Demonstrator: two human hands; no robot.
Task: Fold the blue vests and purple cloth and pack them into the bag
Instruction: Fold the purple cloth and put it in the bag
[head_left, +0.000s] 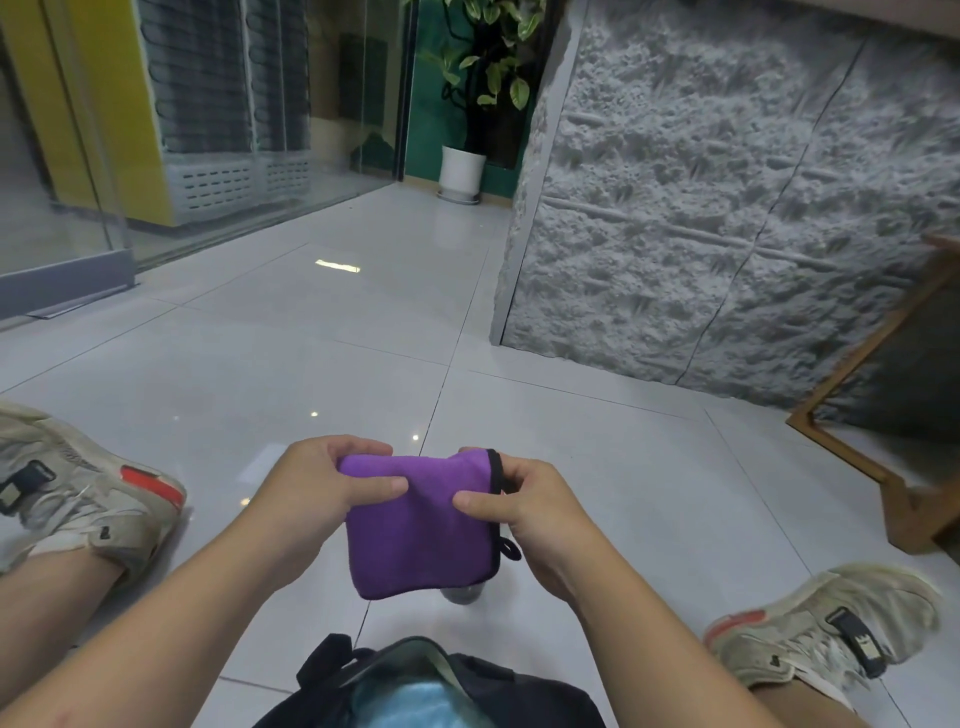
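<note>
Blue fabric (415, 701) already lies inside the dark bag (519, 686), which sits open-mouthed on the floor at the very bottom of the view, between the person's legs. That fabric looks like the folded vests, though only a pale blue patch shows through the opening, so how many are in there cannot be told.

Just beyond the bag, both hands hold the purple cloth (421, 530) up off the floor. The left hand (317, 488) pinches the cloth's upper left corner, thumb laid across the front and fingers curled behind. The right hand (530, 509) pinches the upper right side, beside the black-trimmed edge, where a small black loop (511, 550) hangs down. The cloth hangs as a compact, thick rectangle, so it appears folded over at least once or twice.

To my reading the task is close to its end: vests packed, cloth folded or nearly so. What remains is perhaps one last fold, then lowering the cloth into the bag's mouth on top of the blue fabric, and possibly closing the bag.

Either side, worn pale sneakers (88, 499) rest on the glossy grey floor tiles (311, 338). Farther off stand a rough grey textured wall (727, 208), a wooden frame (857, 415) at right, and a potted plant (467, 104) by a glass partition.
</note>
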